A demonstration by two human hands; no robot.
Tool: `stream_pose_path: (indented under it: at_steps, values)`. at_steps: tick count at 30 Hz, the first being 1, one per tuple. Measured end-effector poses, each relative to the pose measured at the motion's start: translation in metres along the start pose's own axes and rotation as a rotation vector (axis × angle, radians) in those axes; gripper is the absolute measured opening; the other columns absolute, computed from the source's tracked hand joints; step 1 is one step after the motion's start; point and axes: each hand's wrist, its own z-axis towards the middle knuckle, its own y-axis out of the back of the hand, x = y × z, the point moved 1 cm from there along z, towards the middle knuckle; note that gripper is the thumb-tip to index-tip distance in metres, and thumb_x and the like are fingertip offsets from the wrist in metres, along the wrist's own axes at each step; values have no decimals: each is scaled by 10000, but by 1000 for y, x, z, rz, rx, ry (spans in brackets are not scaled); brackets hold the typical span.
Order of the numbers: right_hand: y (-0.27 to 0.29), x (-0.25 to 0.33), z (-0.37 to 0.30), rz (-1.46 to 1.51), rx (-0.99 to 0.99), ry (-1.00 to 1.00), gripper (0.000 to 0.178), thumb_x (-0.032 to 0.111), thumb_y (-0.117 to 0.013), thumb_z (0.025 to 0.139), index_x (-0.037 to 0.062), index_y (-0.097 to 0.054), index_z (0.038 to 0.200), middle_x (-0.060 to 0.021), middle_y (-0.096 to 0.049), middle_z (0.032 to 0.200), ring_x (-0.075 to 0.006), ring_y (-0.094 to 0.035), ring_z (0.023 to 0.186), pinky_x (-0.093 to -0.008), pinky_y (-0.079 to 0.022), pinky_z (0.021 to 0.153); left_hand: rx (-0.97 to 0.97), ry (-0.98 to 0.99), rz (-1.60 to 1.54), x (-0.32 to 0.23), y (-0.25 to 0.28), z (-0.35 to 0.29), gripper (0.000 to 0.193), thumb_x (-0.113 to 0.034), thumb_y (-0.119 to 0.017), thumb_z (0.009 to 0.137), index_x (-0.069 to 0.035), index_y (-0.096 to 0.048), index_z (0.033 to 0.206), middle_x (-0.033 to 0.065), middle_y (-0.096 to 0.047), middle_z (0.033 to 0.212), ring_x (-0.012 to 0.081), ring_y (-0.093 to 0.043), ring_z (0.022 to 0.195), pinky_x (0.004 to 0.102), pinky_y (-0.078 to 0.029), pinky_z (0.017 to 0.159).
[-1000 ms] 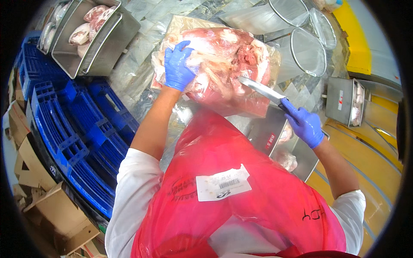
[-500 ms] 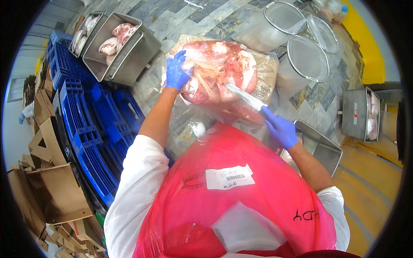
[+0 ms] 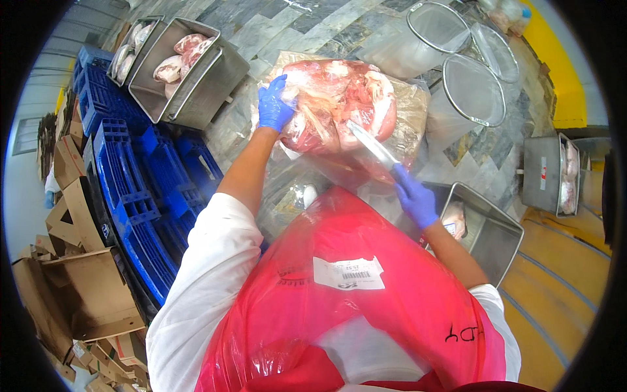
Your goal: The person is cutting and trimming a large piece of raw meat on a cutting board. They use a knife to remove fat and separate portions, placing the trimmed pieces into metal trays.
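On the marble bench, the meat (image 3: 339, 104) lies on a clear plastic sheet (image 3: 408, 124), between the steel trays (image 3: 189, 85) on your left and the round lidded tubs (image 3: 473, 88) on your right. Your left hand (image 3: 274, 104) is closed over the joint's left edge, fingers curled on it. Your right hand (image 3: 415, 196) is wrapped tight round the knife (image 3: 372, 145). Since a second ago the blade has swung from lying across the lower right flank to pointing up into the middle of the joint; your left hand has kept its hold. Judged: trimming is under way, cut incomplete.
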Motion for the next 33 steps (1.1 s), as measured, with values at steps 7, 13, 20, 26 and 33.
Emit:
stream_pose_path:
  at_steps: [7,13,20,26,33]
  values:
    - [-81,-5,-7,180,-237,6,590,292,-704,939,328,-513,1496,-133,-722,960,-331,-713,789,-422,-582,678,-13,-150,81,15,-1,1,605,-319,-736,852,-108,-576,1396,122,-610,1403,319,-582,1229,449,-386,1085]
    - [-85,-7,-8,210,-160,-94,559,321,-677,960,330,-511,1494,-143,-727,1103,-363,-718,913,-452,-585,764,40,-78,35,16,-8,8,585,-326,-699,872,-87,-575,1392,127,-601,1418,304,-565,1279,436,-380,1088]
    - [39,55,-24,97,-3,-196,572,332,-671,959,332,-500,1504,-164,-700,934,-368,-696,833,-452,-550,732,-63,-39,-14,22,-15,3,529,-339,-771,819,-88,-651,1269,102,-613,1400,314,-577,1208,417,-411,1052]
    - [125,89,-17,-253,25,-108,541,344,-688,940,338,-554,1464,-164,-672,776,-372,-668,691,-475,-529,636,-93,-4,-46,6,-11,-1,483,-337,-785,804,-98,-680,1211,86,-624,1379,329,-573,1173,421,-428,1032]
    - [177,142,63,-531,278,-62,499,343,-637,963,328,-556,1456,-181,-687,795,-388,-673,699,-494,-531,641,-174,-65,-99,16,-17,-1,431,-324,-790,790,-104,-694,1148,48,-628,1370,348,-568,1119,439,-457,983]
